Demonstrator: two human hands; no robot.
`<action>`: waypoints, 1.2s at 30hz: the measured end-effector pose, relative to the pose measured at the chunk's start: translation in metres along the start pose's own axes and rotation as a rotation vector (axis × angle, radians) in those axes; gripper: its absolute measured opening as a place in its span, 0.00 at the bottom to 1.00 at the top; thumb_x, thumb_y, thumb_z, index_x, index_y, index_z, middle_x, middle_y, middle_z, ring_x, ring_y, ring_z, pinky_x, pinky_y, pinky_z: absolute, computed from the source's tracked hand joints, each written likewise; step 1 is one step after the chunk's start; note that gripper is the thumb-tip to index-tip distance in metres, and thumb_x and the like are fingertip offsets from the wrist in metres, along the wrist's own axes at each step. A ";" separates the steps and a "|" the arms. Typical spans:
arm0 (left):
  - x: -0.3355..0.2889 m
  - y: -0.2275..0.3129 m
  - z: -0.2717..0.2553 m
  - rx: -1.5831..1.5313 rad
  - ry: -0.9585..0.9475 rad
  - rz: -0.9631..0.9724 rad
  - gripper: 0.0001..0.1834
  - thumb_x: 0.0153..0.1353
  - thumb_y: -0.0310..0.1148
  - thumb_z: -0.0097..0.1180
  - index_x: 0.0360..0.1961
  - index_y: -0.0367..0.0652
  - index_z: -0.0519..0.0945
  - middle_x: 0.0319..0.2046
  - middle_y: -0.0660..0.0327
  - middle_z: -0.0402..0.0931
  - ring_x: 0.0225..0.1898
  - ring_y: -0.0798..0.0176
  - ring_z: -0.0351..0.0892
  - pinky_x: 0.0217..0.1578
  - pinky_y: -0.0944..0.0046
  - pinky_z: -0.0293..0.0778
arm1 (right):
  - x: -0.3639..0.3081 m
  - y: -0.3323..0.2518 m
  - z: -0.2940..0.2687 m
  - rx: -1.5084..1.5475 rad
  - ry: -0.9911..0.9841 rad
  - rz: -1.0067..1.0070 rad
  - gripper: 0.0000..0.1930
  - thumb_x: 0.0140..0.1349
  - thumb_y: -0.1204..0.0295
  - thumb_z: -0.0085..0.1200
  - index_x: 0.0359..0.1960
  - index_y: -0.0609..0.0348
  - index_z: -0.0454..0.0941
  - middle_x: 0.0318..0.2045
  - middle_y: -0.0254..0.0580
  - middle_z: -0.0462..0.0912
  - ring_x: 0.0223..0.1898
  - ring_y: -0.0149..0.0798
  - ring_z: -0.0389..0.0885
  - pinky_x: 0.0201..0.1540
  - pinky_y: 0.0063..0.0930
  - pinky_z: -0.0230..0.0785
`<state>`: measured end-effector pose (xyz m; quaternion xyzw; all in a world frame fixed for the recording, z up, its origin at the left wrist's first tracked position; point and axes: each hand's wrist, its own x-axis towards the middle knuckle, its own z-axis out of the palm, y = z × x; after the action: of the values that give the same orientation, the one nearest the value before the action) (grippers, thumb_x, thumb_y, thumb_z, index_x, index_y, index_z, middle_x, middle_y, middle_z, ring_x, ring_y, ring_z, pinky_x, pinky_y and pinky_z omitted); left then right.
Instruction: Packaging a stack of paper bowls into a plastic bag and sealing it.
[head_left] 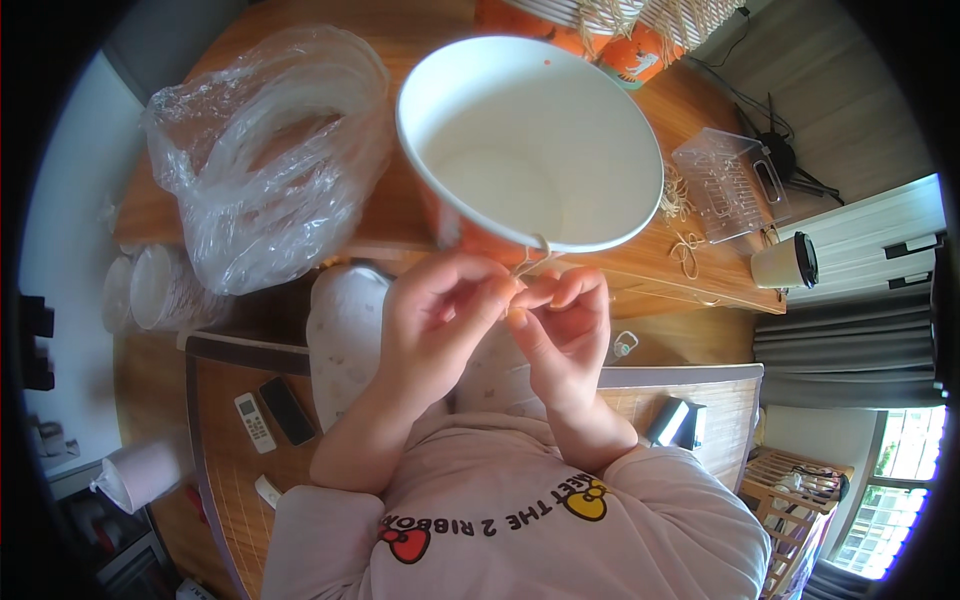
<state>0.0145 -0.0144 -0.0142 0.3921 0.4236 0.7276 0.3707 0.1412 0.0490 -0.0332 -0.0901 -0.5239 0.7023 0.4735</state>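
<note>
My left hand [432, 318] and right hand [567, 338] meet tip to tip, pinching the string [531, 262], though they hide exactly where each grips. It loops at the near rim of the bucket [520, 125], which sits on the desk [692, 112] between the bag [275, 165] and the clear box [728, 185].

Wide fisheye head view, steeply downward, close above the bucket [530, 150]

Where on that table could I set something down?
Bare wood shows behind the plastic bag, left of the white-lined bucket; a smaller patch lies between bucket, orange buckets and clear rack. It's crowded at the bucket's near rim, where left hand and right hand pinch cord, with more beside the rack.
</note>
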 end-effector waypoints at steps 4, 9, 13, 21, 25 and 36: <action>0.000 0.005 0.002 -0.033 0.027 -0.055 0.06 0.65 0.25 0.56 0.40 0.31 0.79 0.34 0.58 0.81 0.34 0.73 0.77 0.38 0.73 0.72 | 0.002 -0.003 -0.002 -0.003 -0.041 -0.004 0.17 0.61 0.89 0.53 0.44 0.57 0.61 0.40 0.43 0.78 0.44 0.33 0.79 0.50 0.26 0.70; -0.002 0.003 -0.003 -0.004 0.030 -0.061 0.05 0.63 0.26 0.60 0.38 0.35 0.82 0.31 0.65 0.80 0.32 0.76 0.76 0.34 0.75 0.70 | -0.006 -0.001 -0.002 -0.094 -0.008 0.058 0.18 0.63 0.82 0.54 0.51 0.59 0.62 0.44 0.43 0.79 0.48 0.34 0.77 0.55 0.32 0.67; -0.009 0.002 -0.006 0.040 0.053 -0.124 0.04 0.60 0.28 0.63 0.35 0.38 0.84 0.28 0.68 0.79 0.28 0.79 0.71 0.29 0.77 0.63 | -0.013 -0.003 -0.008 -0.201 -0.201 0.135 0.16 0.65 0.78 0.56 0.51 0.62 0.66 0.50 0.43 0.77 0.53 0.34 0.73 0.56 0.30 0.64; -0.014 0.001 -0.006 0.183 -0.075 -0.052 0.05 0.56 0.27 0.66 0.34 0.39 0.85 0.22 0.72 0.75 0.23 0.82 0.64 0.22 0.78 0.56 | -0.024 -0.001 -0.012 -0.305 -0.102 0.116 0.06 0.65 0.76 0.57 0.40 0.61 0.74 0.35 0.35 0.75 0.39 0.34 0.72 0.48 0.26 0.63; -0.012 0.005 -0.004 0.014 -0.101 -0.190 0.04 0.57 0.27 0.65 0.33 0.38 0.85 0.24 0.71 0.76 0.23 0.82 0.66 0.23 0.78 0.58 | -0.019 -0.011 -0.013 -0.506 -0.165 -0.052 0.05 0.56 0.77 0.61 0.33 0.59 0.77 0.33 0.37 0.80 0.37 0.39 0.73 0.45 0.31 0.62; 0.011 0.022 0.013 -0.528 -0.050 -0.396 0.10 0.64 0.37 0.57 0.35 0.40 0.80 0.16 0.74 0.62 0.18 0.80 0.56 0.18 0.76 0.52 | -0.007 -0.039 -0.006 -0.881 -0.476 -0.571 0.05 0.43 0.74 0.61 0.22 0.49 0.78 0.29 0.25 0.82 0.33 0.36 0.72 0.41 0.33 0.58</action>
<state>0.0173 -0.0089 0.0133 0.2104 0.2793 0.7161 0.6041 0.1706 0.0477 -0.0063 0.0267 -0.8625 0.2631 0.4314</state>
